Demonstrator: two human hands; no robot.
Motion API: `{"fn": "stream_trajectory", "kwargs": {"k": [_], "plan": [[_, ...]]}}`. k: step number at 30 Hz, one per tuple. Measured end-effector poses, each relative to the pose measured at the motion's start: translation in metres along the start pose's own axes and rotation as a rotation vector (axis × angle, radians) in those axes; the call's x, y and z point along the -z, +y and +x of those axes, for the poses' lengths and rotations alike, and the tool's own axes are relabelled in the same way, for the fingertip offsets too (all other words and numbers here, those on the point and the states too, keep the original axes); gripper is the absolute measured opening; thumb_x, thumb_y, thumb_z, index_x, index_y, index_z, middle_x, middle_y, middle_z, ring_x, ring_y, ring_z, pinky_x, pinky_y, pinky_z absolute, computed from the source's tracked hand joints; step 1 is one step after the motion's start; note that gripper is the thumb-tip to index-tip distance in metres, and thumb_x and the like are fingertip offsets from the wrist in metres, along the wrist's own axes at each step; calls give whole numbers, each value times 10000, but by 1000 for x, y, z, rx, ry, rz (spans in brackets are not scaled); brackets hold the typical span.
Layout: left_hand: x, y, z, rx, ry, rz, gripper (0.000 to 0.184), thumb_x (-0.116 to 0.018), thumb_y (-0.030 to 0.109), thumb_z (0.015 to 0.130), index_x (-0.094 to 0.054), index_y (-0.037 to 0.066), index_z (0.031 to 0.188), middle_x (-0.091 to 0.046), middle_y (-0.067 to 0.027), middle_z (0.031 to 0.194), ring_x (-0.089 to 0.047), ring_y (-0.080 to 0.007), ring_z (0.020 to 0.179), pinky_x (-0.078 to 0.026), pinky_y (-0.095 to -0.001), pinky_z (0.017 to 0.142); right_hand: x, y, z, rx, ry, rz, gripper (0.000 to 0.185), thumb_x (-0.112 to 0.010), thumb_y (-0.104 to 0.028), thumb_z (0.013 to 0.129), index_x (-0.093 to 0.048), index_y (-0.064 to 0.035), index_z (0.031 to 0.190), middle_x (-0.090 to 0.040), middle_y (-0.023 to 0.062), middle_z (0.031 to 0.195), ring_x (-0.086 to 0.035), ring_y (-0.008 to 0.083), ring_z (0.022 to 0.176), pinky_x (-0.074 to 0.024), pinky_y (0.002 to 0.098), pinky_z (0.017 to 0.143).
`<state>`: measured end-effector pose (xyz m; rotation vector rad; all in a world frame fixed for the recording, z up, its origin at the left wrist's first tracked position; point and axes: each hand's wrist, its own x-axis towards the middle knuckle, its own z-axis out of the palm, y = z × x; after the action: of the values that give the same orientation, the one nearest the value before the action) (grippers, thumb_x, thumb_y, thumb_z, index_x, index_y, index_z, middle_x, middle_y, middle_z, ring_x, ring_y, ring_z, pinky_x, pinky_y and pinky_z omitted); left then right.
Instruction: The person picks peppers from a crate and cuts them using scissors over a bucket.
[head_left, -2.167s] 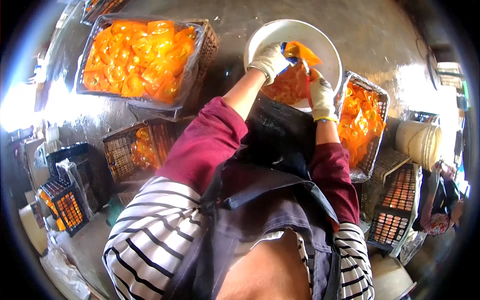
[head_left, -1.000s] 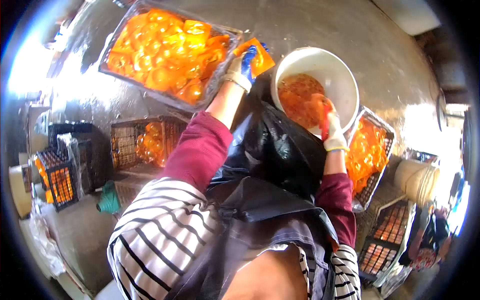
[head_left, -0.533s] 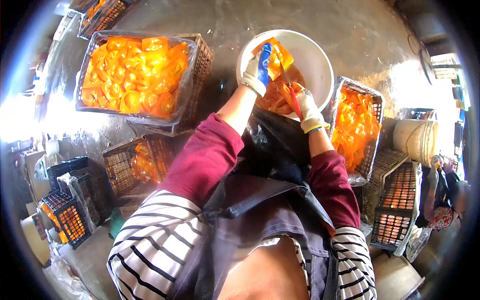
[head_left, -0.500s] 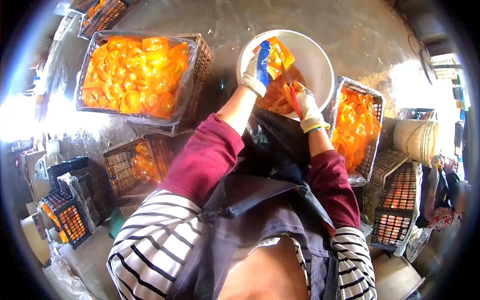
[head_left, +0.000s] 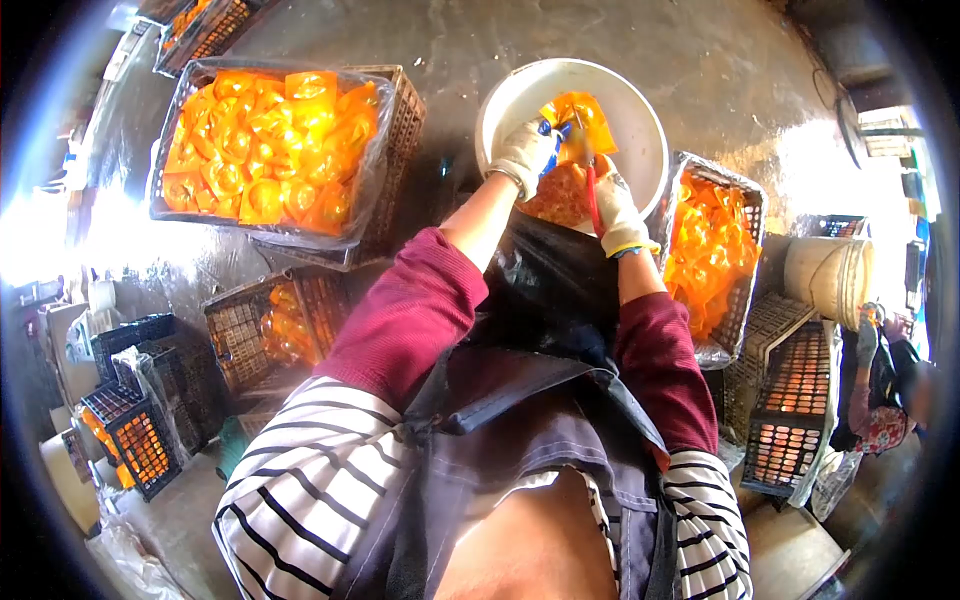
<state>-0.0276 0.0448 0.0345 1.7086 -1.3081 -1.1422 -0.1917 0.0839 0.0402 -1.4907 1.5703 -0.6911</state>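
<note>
Over a round white tub (head_left: pixel 640 125), my left hand (head_left: pixel 528 157), in a white and blue glove, is closed on the near-left edge of a small orange plastic bag (head_left: pixel 592 115). My right hand (head_left: pixel 618 212), gloved in white, grips red-handled scissors (head_left: pixel 592 200). Their tips point up at the bag's lower part, and I cannot tell whether the blades touch it. Below the hands, a reddish-brown mass (head_left: pixel 553 198) lies in the tub. Just right of the tub stands a crate (head_left: pixel 752 215) of orange bags.
At upper left, a plastic-lined crate (head_left: pixel 385 130) is heaped with orange bags and rests on another crate. A tilted crate (head_left: pixel 235 335) lies below it. Stacked crates (head_left: pixel 800 400) and a pale bucket (head_left: pixel 830 270) stand at right, near another person (head_left: pixel 880 385).
My left hand has turned and moved slightly right and down, its white glove back now facing up. The orange bag has moved right with it, nearer the scissors. My right hand is nearly still.
</note>
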Motion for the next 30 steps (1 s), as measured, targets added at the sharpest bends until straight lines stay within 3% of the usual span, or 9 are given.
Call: {"fn": "stream_trajectory", "kwargs": {"k": [5,9,12,15,20,23,24,27,30], "plan": [[-1,3,-1,60,66,-277,275,-526,309,898,-622,66,986,-662,-117,852,-638,-251,759,-486,-339,650,-4,25,10,-12,-60,21,336,-560,-288,857,-598,-74,1114,-639,199,974,-611,331,930,-463,375,797],[6,10,-9,203,-201,-1086,290,-572,228,885,-582,47,1111,-606,-39,1003,-572,-125,910,-458,-254,789,4,-8,-5,-44,-40,-96,358,-593,-343,844,-614,-64,1066,-647,194,934,-617,327,905,-469,372,778],[14,19,-9,87,-93,-276,279,-587,206,872,-585,37,1093,-622,-51,941,-591,-132,843,-476,-251,747,5,-13,-8,-54,-116,-61,362,-615,-361,828,-616,-60,1030,-649,192,906,-620,331,879,-473,377,759],[4,-10,8,171,-79,-521,257,-594,184,862,-589,32,1070,-631,-64,859,-601,-138,746,-485,-246,676,3,3,2,17,-134,-217,350,-610,-370,831,-618,-63,1001,-651,188,876,-623,336,840,-474,379,740],[-14,-52,32,134,-93,-826,266,-618,135,841,-571,39,1084,-630,-49,870,-608,-125,711,-522,-227,639,18,-16,-5,-208,-249,185,334,-593,-347,831,-618,-63,1005,-655,177,890,-634,300,866,-473,375,747],[15,38,-21,133,-294,-943,311,-626,91,833,-554,50,1132,-616,-51,977,-614,-137,814,-522,-234,713,11,23,13,-86,-172,98,263,-602,-207,854,-621,-28,1046,-647,82,885,-592,178,780,-467,294,695],[11,26,-12,146,-308,-765,321,-622,77,833,-551,53,1145,-614,-47,987,-606,-147,848,-514,-242,736,5,41,21,19,-120,40,241,-608,-142,866,-623,-11,1067,-642,37,879,-568,125,733,-463,258,667],[2,17,-9,133,-232,-343,358,-620,65,833,-535,46,1180,-606,-44,1018,-587,-152,899,-489,-253,795,7,9,8,12,-130,-107,304,-608,-294,829,-623,-70,1034,-665,132,900,-647,245,856,-492,369,724],[0,14,-11,-113,-99,77,351,-615,96,846,-536,40,1184,-591,-48,1078,-559,-156,969,-483,-266,821,10,-31,-8,-295,-205,337,345,-607,-325,829,-618,-73,1065,-659,119,884,-636,255,803,-484,371,761]]}}
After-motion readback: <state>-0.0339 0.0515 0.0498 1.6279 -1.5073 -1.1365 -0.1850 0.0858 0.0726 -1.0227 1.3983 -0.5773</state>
